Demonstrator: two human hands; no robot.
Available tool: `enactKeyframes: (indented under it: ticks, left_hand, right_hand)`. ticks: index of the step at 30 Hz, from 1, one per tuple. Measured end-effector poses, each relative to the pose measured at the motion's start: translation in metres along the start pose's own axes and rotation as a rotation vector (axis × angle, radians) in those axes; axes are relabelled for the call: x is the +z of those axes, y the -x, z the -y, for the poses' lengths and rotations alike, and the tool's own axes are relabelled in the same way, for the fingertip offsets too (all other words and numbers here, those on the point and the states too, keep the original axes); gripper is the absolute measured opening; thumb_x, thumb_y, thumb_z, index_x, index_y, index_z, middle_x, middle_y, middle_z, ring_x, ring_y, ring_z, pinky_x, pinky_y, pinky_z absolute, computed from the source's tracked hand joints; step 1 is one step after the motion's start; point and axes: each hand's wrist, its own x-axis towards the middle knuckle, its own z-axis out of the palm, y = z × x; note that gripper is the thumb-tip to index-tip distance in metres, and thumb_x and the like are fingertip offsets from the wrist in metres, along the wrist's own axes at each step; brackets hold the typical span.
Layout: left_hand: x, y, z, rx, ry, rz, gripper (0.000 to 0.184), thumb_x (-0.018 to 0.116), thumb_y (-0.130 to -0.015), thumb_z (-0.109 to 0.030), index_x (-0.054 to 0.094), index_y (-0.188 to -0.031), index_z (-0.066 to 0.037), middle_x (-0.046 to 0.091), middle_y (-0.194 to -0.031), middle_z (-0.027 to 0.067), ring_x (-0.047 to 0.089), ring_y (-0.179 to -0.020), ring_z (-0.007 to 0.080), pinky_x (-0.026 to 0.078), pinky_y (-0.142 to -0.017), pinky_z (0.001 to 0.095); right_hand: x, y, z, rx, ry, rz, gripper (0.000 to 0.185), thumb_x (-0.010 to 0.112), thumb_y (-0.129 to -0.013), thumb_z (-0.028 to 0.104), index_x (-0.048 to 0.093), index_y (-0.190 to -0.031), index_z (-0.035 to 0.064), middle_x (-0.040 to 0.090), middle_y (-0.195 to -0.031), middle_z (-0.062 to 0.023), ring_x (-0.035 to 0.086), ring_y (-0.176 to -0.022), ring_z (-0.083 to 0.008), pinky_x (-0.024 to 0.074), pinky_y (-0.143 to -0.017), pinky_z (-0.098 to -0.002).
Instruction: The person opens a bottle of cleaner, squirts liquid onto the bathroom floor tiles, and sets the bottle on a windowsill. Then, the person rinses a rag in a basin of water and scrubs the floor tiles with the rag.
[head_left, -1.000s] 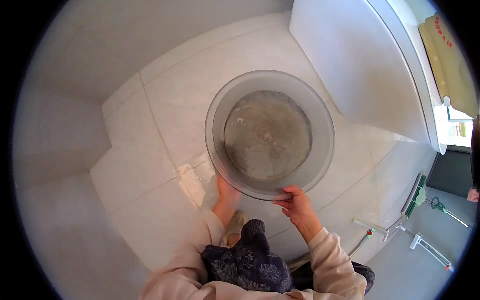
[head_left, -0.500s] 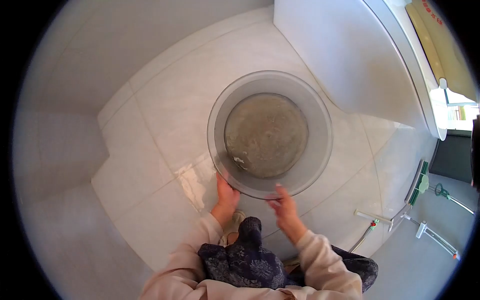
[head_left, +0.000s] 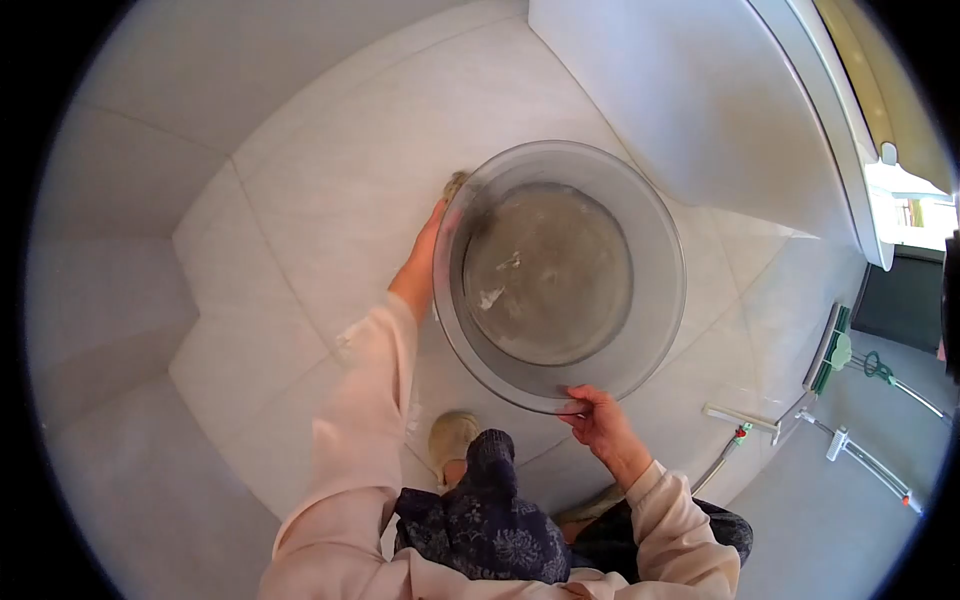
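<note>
A large translucent grey basin [head_left: 655, 330] holds a layer of murky water [head_left: 560, 280] with a few whitish bits in it. My left hand [head_left: 425, 255] reaches along the left outside wall of the basin and holds it there, its fingers partly hidden by the wall. With thumb over the rim and fingers beneath it, my right hand [head_left: 603, 425] pinches the near edge. Beside my left fingertips, a small brownish thing [head_left: 456, 184] shows at the basin's upper left; I cannot make out what it is.
Pale tiles [head_left: 330, 200] cover the floor. A white panel [head_left: 690, 100] stands close at the upper right. A squeegee [head_left: 740, 418] and a mop with a green head [head_left: 830, 350] lie at the right by the wall. My shoe [head_left: 452, 440] is near the basin.
My left hand has moved from the near left rim up along the basin's left side. My right hand has closed on the near rim. The basin has shifted right relative to the floor.
</note>
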Motion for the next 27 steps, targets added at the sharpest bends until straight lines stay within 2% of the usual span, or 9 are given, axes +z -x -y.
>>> enactKeyframes:
  ticks: [2, 5, 9, 11, 17, 19, 22, 25, 27]
  left_hand:
    - [0.003, -0.007, 0.0, -0.077, -0.066, 0.009, 0.048, 0.041, -0.097, -0.036, 0.034, -0.14, -0.015, 0.048, -0.132, 0.0051, 0.048, -0.116, 0.0226, 0.038, -0.101, 0.0374]
    - [0.007, 0.017, 0.024, 0.078, 0.086, 0.059, 0.042, 0.045, -0.096, -0.027, 0.043, -0.132, -0.003, 0.045, -0.134, 0.0085, 0.044, -0.119, 0.0208, 0.037, -0.099, 0.0322]
    - [0.027, 0.088, 0.078, 0.346, 0.256, -0.246, 0.039, 0.042, -0.098, -0.03, 0.044, -0.13, -0.008, 0.053, -0.123, 0.0054, 0.05, -0.112, 0.018, 0.041, -0.096, 0.0333]
    - [0.017, 0.124, 0.125, 0.221, 0.377, -0.303, 0.041, 0.039, -0.099, -0.026, 0.038, -0.134, -0.004, 0.044, -0.134, 0.0071, 0.044, -0.12, 0.0216, 0.037, -0.101, 0.0362]
    - [0.028, 0.149, 0.161, -0.011, 0.579, -0.297, 0.036, 0.038, -0.098, -0.026, 0.045, -0.126, -0.004, 0.056, -0.12, 0.0091, 0.054, -0.11, 0.024, 0.044, -0.094, 0.0374]
    - [-0.011, 0.106, 0.158, -0.071, 0.677, -0.042, 0.037, 0.036, -0.098, -0.029, 0.047, -0.124, -0.004, 0.057, -0.118, 0.0115, 0.055, -0.108, 0.0265, 0.047, -0.09, 0.0412]
    - [-0.001, 0.073, 0.083, -0.068, 0.473, -0.178, 0.04, 0.037, -0.098, -0.032, 0.047, -0.123, -0.003, 0.058, -0.115, 0.0129, 0.057, -0.105, 0.028, 0.049, -0.086, 0.0428]
    - [-0.01, 0.051, 0.076, -0.199, 0.099, 0.058, 0.041, 0.039, -0.098, -0.032, 0.042, -0.127, -0.003, 0.057, -0.115, 0.0129, 0.057, -0.103, 0.0261, 0.05, -0.084, 0.0408]
    - [0.008, 0.061, 0.098, -0.134, 0.078, -0.207, 0.04, 0.043, -0.098, -0.027, 0.038, -0.132, -0.007, 0.056, -0.114, 0.0103, 0.057, -0.101, 0.0228, 0.05, -0.083, 0.0376]
  right_hand:
    - [0.004, 0.006, 0.004, -0.022, -0.007, 0.01, 0.02, 0.061, -0.083, 0.025, 0.061, -0.094, 0.0087, 0.062, -0.074, -0.0034, 0.061, -0.07, -0.0168, 0.0346, -0.052, -0.0222]
    - [0.014, 0.014, 0.005, -0.02, -0.103, -0.064, 0.018, 0.06, -0.083, 0.025, 0.061, -0.093, 0.0096, 0.063, -0.073, -0.0034, 0.061, -0.068, -0.0163, 0.0341, -0.051, -0.0223]
    - [0.023, 0.021, 0.009, 0.002, -0.063, -0.06, 0.016, 0.059, -0.082, 0.025, 0.059, -0.089, 0.011, 0.064, -0.076, -0.0037, 0.062, -0.069, -0.0151, 0.0339, -0.051, -0.0231]
    - [0.025, 0.021, 0.008, 0.024, -0.018, -0.053, 0.015, 0.06, -0.081, 0.026, 0.059, -0.089, 0.0121, 0.064, -0.076, -0.0036, 0.062, -0.07, -0.0148, 0.0335, -0.051, -0.0237]
    - [0.009, 0.021, 0.001, -0.012, 0.013, -0.128, 0.016, 0.062, -0.079, 0.028, 0.059, -0.09, 0.0161, 0.064, -0.076, -0.0021, 0.062, -0.068, -0.0139, 0.0329, -0.051, -0.0254]
    - [0.0, 0.02, 0.002, 0.032, 0.049, -0.161, 0.015, 0.063, -0.077, 0.028, 0.059, -0.086, 0.0167, 0.062, -0.074, 0.0004, 0.061, -0.068, -0.0139, 0.0343, -0.055, -0.027]
    - [-0.028, 0.018, 0.011, 0.03, 0.18, -0.119, 0.016, 0.068, -0.071, 0.03, 0.056, -0.074, 0.0194, 0.054, -0.062, 0.0034, 0.054, -0.064, -0.0133, 0.0327, -0.065, -0.0321]
    - [-0.059, 0.009, 0.01, -0.033, 0.255, -0.256, 0.02, 0.069, -0.069, 0.034, 0.056, -0.07, 0.0193, 0.049, -0.056, 0.0051, 0.048, -0.059, -0.0121, 0.0313, -0.063, -0.0315]
    - [-0.067, 0.008, 0.002, -0.107, 0.19, -0.284, 0.022, 0.07, -0.067, 0.037, 0.057, -0.073, 0.0208, 0.044, -0.056, 0.0054, 0.044, -0.058, -0.0109, 0.0299, -0.061, -0.0314]
